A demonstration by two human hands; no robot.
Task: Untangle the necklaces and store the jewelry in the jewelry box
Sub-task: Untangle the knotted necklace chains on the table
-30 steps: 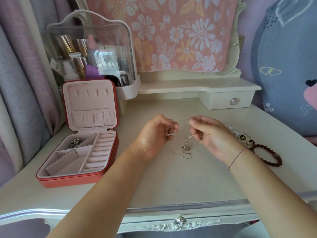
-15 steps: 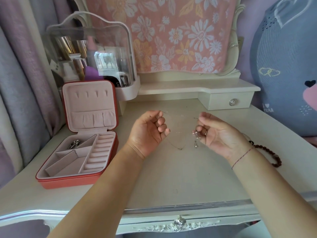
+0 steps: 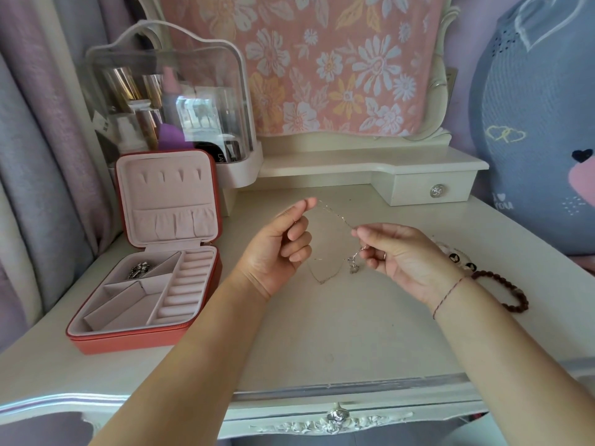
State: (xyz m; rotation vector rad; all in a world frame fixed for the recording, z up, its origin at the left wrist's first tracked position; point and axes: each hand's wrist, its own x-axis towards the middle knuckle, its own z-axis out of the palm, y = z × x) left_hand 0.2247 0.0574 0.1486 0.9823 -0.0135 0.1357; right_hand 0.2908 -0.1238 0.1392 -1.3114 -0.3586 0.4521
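Faintly seen, necklace chain [image 3: 335,214] stretches, pinched by left hand [image 3: 277,249] and right hand [image 3: 402,262].

- Place recorded as a home bedroom, at a cream dressing table [image 3: 354,333]; carved floral trim and a rosette knob are seen on its front edge.
- An ornate cream frame [image 3: 441,75] behind the top is draped with a pink floral cloth [image 3: 322,66].
- Bottles and tubes are kept in a clear-lidded cosmetics case [image 3: 167,101], back left.
- An open jewelry box [image 3: 154,284] is set on the top.
- Mauve curtains [image 3: 42,156] are hung at left; a large plush cushion [image 3: 531,123] is propped at right.
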